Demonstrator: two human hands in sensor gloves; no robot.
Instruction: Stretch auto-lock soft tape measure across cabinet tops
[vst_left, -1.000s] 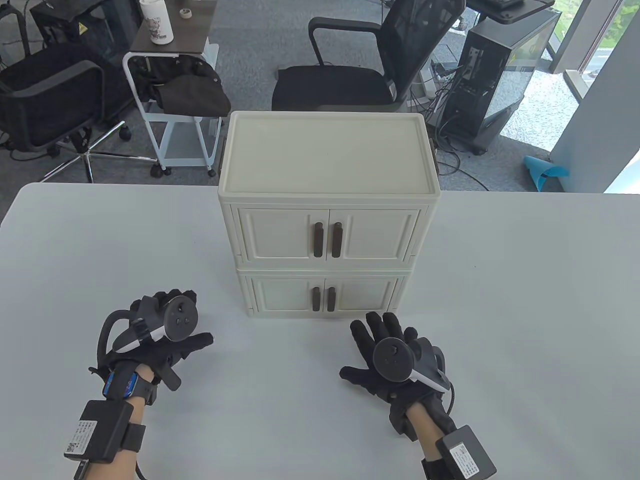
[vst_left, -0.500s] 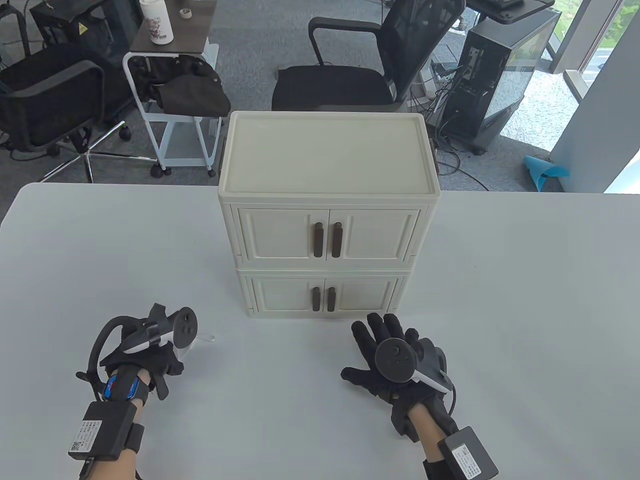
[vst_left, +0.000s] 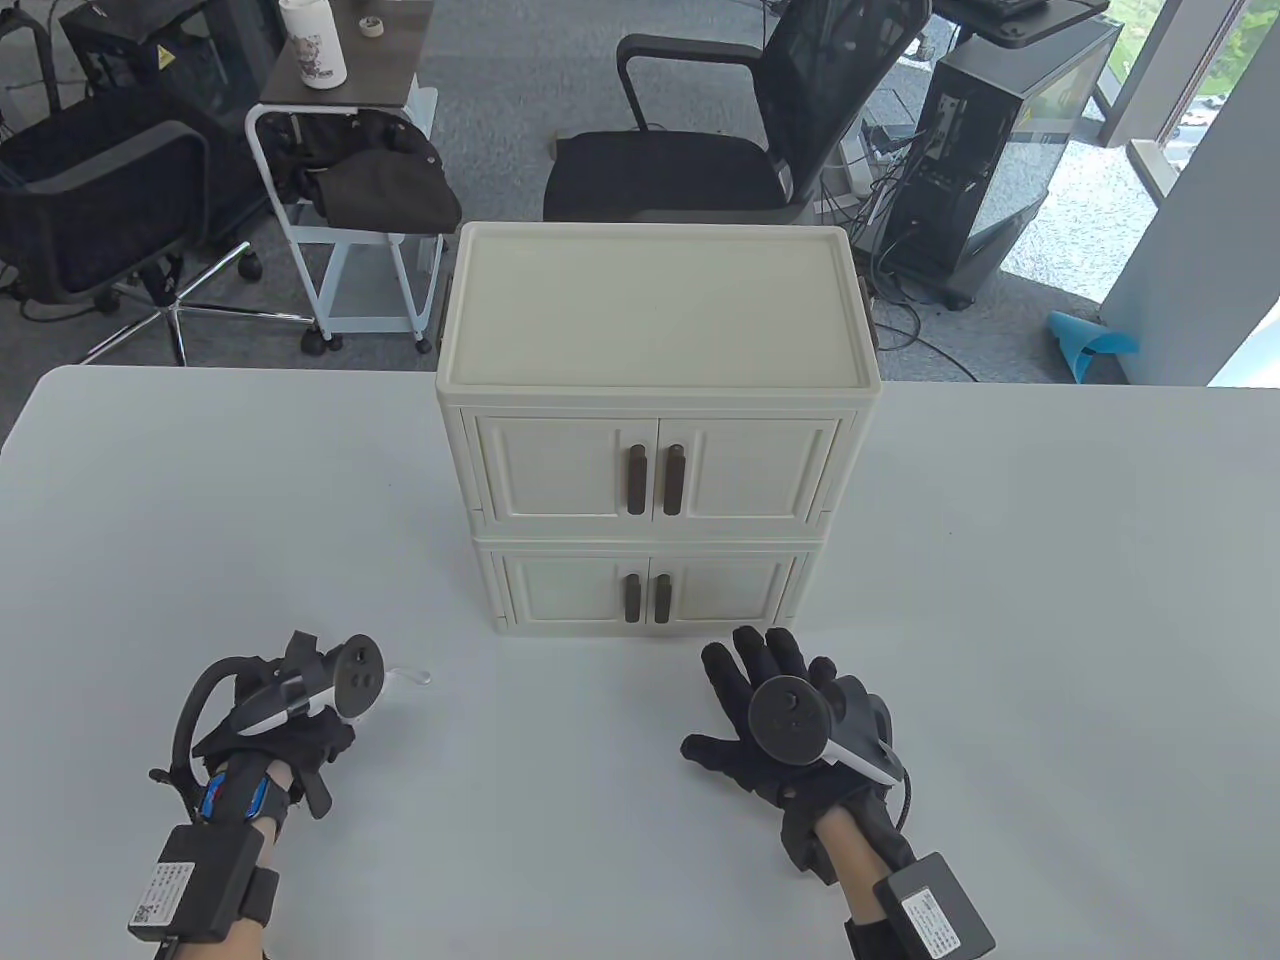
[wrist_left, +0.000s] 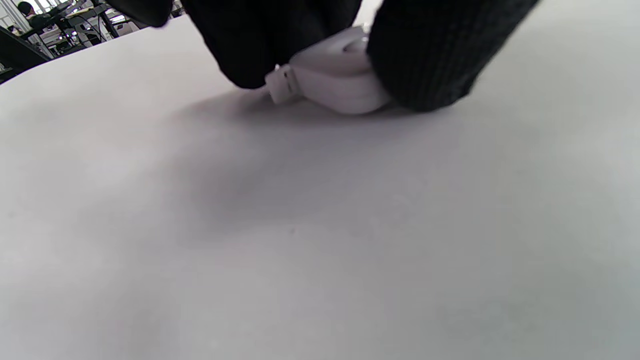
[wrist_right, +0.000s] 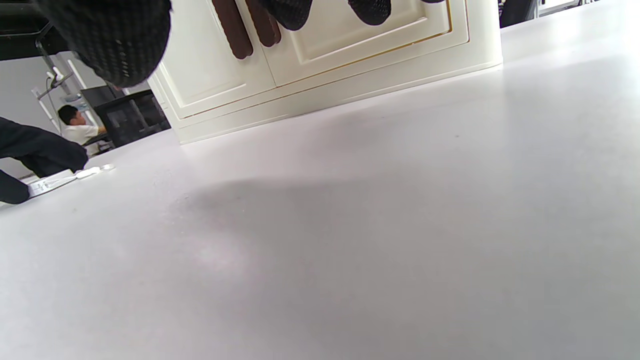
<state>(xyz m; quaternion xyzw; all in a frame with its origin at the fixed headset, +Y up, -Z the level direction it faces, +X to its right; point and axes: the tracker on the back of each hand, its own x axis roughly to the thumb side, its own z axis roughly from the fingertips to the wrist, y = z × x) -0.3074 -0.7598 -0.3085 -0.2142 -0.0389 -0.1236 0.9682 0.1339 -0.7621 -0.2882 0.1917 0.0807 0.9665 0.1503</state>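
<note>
**Left hand gripped tape measure case on table; right hand stayed flat**

Versus a second ago: the left hand (vst_left: 300, 715) had rolled over onto its side and pulled slightly back toward the person, the thumb that had pointed right was no longer seen, and a thin white tape tab (vst_left: 408, 674) now stuck out to the right of the hand on the table (vst_left: 200, 500). Half a second ago the tab was already out; since then the hand shifted a little left and down. The right hand (vst_left: 790, 715) did not move across all three frames. The cabinet (vst_left: 655, 300) was unchanged.

Left hand: clenched around the white tape measure (wrist_left: 335, 82), with gloved fingers (wrist_left: 430, 55) on either side of the case in the left wrist view. The case sat low, at or touching the tabletop, its small end clip pointing left in that view. In the table view the case itself was hidden under the hand and tracker; only the tab showed.

Right hand: released, fingers spread, palm down on the table just in front of the lower cabinet doors, holding nothing. In the right wrist view the fingertips (wrist_right: 295, 12) hung before the brown door handles (wrist_right: 247, 27), apart from them.

The tape measure lay near the front left of the table, well apart from the cabinet top.
</note>
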